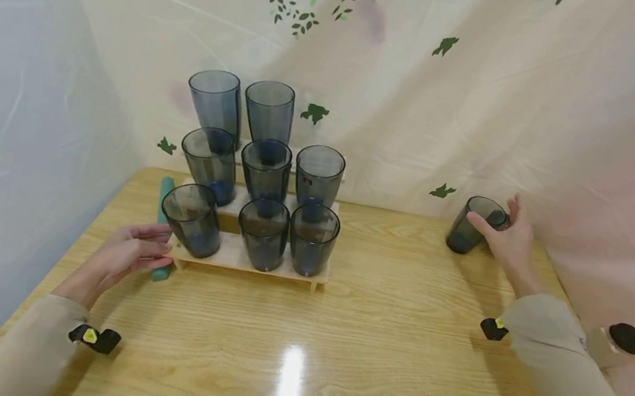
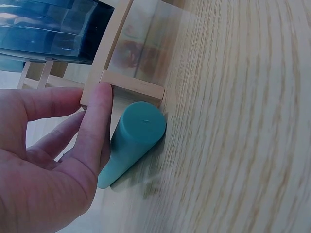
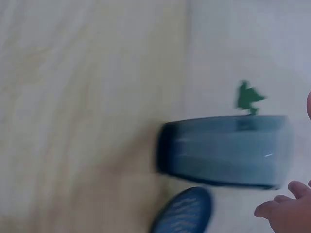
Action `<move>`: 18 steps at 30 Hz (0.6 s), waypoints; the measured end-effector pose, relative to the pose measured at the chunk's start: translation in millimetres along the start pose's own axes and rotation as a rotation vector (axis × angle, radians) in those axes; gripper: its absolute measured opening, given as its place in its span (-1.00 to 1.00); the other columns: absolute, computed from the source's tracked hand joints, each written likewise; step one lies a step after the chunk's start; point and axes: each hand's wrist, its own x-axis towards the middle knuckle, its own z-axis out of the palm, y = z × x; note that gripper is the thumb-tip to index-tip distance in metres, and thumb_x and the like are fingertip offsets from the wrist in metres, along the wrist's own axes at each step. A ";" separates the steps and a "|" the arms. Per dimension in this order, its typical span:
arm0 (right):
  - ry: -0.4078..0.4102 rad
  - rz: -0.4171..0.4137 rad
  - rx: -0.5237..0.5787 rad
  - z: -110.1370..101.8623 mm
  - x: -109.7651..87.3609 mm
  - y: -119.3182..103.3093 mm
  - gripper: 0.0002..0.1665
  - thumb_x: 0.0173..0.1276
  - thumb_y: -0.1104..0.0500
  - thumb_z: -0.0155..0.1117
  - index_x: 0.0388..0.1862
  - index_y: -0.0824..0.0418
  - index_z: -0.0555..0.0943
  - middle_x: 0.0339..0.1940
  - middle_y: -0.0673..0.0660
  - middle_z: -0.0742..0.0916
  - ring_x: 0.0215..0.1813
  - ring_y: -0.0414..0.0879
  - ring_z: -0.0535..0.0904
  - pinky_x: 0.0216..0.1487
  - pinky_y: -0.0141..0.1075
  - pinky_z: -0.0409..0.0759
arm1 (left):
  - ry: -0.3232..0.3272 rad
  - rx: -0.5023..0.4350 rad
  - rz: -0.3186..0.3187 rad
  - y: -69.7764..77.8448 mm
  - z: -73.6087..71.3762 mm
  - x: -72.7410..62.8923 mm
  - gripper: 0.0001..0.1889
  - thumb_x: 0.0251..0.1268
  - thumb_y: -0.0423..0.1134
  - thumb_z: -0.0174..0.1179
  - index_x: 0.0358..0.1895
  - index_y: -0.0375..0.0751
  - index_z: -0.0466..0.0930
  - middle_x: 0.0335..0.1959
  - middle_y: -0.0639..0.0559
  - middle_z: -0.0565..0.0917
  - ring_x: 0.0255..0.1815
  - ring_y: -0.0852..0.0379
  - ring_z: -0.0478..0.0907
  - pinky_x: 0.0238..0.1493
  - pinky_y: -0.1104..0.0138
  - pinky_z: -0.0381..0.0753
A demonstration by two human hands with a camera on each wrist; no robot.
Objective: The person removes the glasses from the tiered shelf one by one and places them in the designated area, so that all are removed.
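Observation:
A tiered wooden rack (image 1: 229, 257) carries dark tinted glasses in three rows; three stand in front, including a front-left glass (image 1: 194, 222). At the rack's left end, my left hand (image 1: 126, 253) pinches the corner of the lowest board (image 2: 104, 48) with thumb and fingers. Beside those fingers lies a teal cylinder (image 2: 138, 128). On the far right, my right hand (image 1: 507, 243) is spread around the upper part of a single glass (image 1: 463, 234). In the right wrist view, a gap shows between its fingers (image 3: 286, 208) and that glass (image 3: 223, 153).
A blue ribbed oval (image 3: 184, 211) is cut off at the bottom of the right wrist view; what it belongs to is unclear. A leaf-patterned sheet (image 1: 402, 102) hangs behind the wooden table (image 1: 381, 353). Outside the right table edge is a round black object (image 1: 627, 338).

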 end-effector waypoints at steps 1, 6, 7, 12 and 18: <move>0.008 -0.029 0.008 -2.3 -0.3 -7.7 0.30 0.37 -0.18 0.39 0.71 0.05 -0.31 0.70 0.12 -0.03 0.66 0.00 -0.15 0.64 0.07 -0.10 | 0.000 0.000 -0.001 -0.2 -0.2 0.1 -0.29 0.52 -0.50 0.00 0.57 -0.56 -0.16 0.53 -0.56 -0.05 -0.08 0.27 0.65 0.07 0.29 0.72; -0.006 -0.169 0.131 -12.2 -3.8 -61.7 0.14 0.46 0.02 0.34 0.71 -0.01 -0.21 0.69 0.06 0.07 0.65 -0.12 -0.04 0.65 -0.10 -0.01 | 0.002 -0.010 -0.001 -1.3 -1.4 0.8 -0.29 0.52 -0.50 0.00 0.57 -0.56 -0.16 0.53 -0.56 -0.05 -0.07 0.27 0.65 0.07 0.29 0.72; -0.012 -0.182 0.162 -12.8 -5.1 -73.6 0.11 0.46 0.05 0.34 0.71 -0.02 -0.17 0.68 0.06 0.12 0.64 -0.11 0.01 0.63 -0.17 0.05 | 0.002 -0.010 -0.002 -1.3 -1.6 0.9 -0.29 0.52 -0.50 0.00 0.58 -0.56 -0.17 0.54 -0.56 -0.05 -0.07 0.27 0.65 0.07 0.29 0.72; -0.111 -0.211 0.345 -10.3 -12.3 -126.0 0.04 0.44 0.13 0.37 0.70 -0.09 -0.03 0.62 0.02 0.29 0.60 -0.14 0.15 0.60 -0.26 0.13 | -0.003 -0.004 -0.002 -1.5 -2.0 0.9 -0.29 0.52 -0.50 0.00 0.58 -0.56 -0.17 0.54 -0.57 -0.06 -0.07 0.28 0.65 0.08 0.29 0.71; -0.256 -0.282 0.488 9.1 -16.0 -174.5 0.02 0.43 0.21 0.37 0.69 -0.05 0.02 0.55 0.06 0.41 0.58 -0.11 0.19 0.59 -0.28 0.15 | -0.005 0.000 -0.002 -1.6 -1.4 1.1 -0.28 0.52 -0.49 0.01 0.57 -0.56 -0.16 0.54 -0.56 -0.05 -0.07 0.28 0.65 0.08 0.29 0.71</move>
